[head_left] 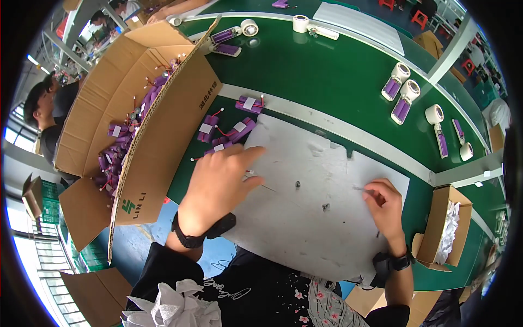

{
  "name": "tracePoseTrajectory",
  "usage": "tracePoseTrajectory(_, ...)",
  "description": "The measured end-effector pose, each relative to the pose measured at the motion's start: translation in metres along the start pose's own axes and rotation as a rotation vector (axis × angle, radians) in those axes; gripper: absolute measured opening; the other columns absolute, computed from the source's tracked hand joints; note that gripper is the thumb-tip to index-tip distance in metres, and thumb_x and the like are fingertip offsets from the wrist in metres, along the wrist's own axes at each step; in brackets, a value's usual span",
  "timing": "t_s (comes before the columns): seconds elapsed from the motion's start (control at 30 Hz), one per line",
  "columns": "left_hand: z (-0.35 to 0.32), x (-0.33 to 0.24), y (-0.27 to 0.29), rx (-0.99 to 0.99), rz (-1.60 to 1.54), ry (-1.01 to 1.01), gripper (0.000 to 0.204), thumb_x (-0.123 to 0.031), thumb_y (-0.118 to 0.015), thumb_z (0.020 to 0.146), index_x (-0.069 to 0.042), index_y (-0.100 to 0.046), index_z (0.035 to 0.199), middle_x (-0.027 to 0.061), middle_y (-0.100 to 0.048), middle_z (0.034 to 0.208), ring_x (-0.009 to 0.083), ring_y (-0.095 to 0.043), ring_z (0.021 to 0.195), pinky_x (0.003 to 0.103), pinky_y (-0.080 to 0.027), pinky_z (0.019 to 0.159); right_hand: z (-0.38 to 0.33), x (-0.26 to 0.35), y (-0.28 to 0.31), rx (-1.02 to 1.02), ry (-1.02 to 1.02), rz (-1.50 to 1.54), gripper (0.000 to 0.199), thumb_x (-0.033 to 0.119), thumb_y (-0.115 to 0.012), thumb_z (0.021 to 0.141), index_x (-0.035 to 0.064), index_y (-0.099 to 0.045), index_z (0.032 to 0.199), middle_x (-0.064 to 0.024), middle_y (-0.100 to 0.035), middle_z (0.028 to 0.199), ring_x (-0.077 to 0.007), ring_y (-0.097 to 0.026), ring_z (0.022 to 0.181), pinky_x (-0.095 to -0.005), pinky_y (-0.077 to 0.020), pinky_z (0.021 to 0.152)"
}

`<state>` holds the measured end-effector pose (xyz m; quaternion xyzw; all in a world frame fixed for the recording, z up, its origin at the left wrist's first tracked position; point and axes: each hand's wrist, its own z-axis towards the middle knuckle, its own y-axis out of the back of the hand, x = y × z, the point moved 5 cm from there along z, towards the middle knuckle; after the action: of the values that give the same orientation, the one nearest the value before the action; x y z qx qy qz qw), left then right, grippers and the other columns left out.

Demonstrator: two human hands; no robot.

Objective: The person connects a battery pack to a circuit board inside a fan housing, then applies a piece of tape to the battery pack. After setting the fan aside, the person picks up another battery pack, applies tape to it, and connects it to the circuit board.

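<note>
Leftmost, a large open cardboard box (109, 103) is propped at a tilt against the table (338, 76), so that the purple battery packs (117, 158) heaped inside, with their red wires, lie within easy reach. Just beside its flap, a few loose packs (229, 131) with white labels are scattered on the green surface, touching the edge of a worn white mat (305, 218).

The left hand (218, 185) is stretched forward over the near corner of the mat, its fingers extended toward the loose packs; one pack with a white label lies just under the fingertips, but whether the grip is closed on it cannot be told, since the back of the hand hides the palm. A black band is worn on the wrist.

Further right, the right hand (385, 207) is laid on the mat near its right edge, with the fingers pinched together on something small and pale, too small to be made out. A watch is worn on this wrist.

At the far right, a small cardboard box (436, 229) stuffed with white paper is set by the table's edge. Across the table, tape rolls (403, 71) are paired with purple packs in a row. The table is green with pale rails, and other people are seen at the left in a bright workshop.
</note>
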<state>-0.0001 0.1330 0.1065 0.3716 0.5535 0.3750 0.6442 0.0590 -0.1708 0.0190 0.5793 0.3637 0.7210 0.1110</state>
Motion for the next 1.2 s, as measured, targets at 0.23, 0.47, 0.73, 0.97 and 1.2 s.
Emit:
tracePoseTrajectory(0.23, -0.018, 0.037, -0.008, 0.004, 0.197, 0.016, 0.018, -0.007, -0.073, 0.075, -0.006, -0.072, 0.092, 0.0120, -0.067, 0.072, 0.0240, -0.064, 0.063, 0.031, -0.050, 0.060, 0.002, -0.014, -0.001, 0.027, 0.045, 0.216, 0.023, -0.001, -0.069, 0.075, 0.0014, -0.061, 0.097, -0.0048, -0.059, 0.098, -0.0124, -0.054, 0.074, -0.0226, -0.0429, 0.063)
tracePoseTrajectory(0.47, -0.003, -0.063, 0.026, 0.211, -0.600, -0.358, 0.011, -0.009, -0.069, 0.082, -0.005, -0.071, 0.092, 0.0072, -0.069, 0.078, 0.0173, -0.064, 0.060, 0.028, -0.047, 0.052, -0.012, 0.041, -0.002, -0.116, 0.364, 0.262, 0.067, 0.007, -0.078, 0.070, 0.0050, -0.044, 0.127, -0.0102, -0.056, 0.112, -0.0170, -0.059, 0.093, -0.0274, -0.0473, 0.078)
tracePoseTrajectory(0.73, 0.057, -0.137, -0.043, 0.648, -0.680, -0.546, 0.028, -0.021, -0.064, 0.089, -0.005, -0.064, 0.112, 0.0087, -0.070, 0.085, 0.0147, -0.063, 0.062, 0.028, -0.049, 0.055, -0.032, 0.013, -0.033, -0.047, 0.178, 0.642, 0.053, 0.007, -0.078, 0.073, 0.0040, -0.045, 0.114, -0.0089, -0.063, 0.096, -0.0137, -0.061, 0.078, -0.0251, -0.0483, 0.064)
tracePoseTrajectory(0.97, 0.224, -0.067, -0.059, 0.092, -0.230, -0.320, 0.049, -0.036, -0.061, 0.087, -0.007, -0.055, 0.125, 0.0209, -0.065, 0.102, 0.0336, -0.064, 0.093, 0.040, -0.050, 0.086, -0.021, 0.002, -0.028, -0.113, -0.081, 0.799, 0.029, 0.001, -0.070, 0.078, 0.0055, -0.045, 0.092, -0.0006, -0.053, 0.072, -0.0058, -0.048, 0.061, -0.0228, -0.0397, 0.053)
tracePoseTrajectory(1.2, 0.365, 0.037, -0.104, 0.047, 0.192, 0.039, 0.072, -0.040, -0.065, 0.080, -0.025, -0.034, 0.143, 0.0293, -0.044, 0.132, 0.0439, -0.039, 0.126, 0.047, -0.038, 0.102, -0.011, 0.016, -0.021, -0.083, 0.005, 0.587, 0.025, 0.001, -0.070, 0.077, 0.0050, -0.046, 0.085, 0.0010, -0.051, 0.066, -0.0053, -0.044, 0.056, -0.0237, -0.0374, 0.049)
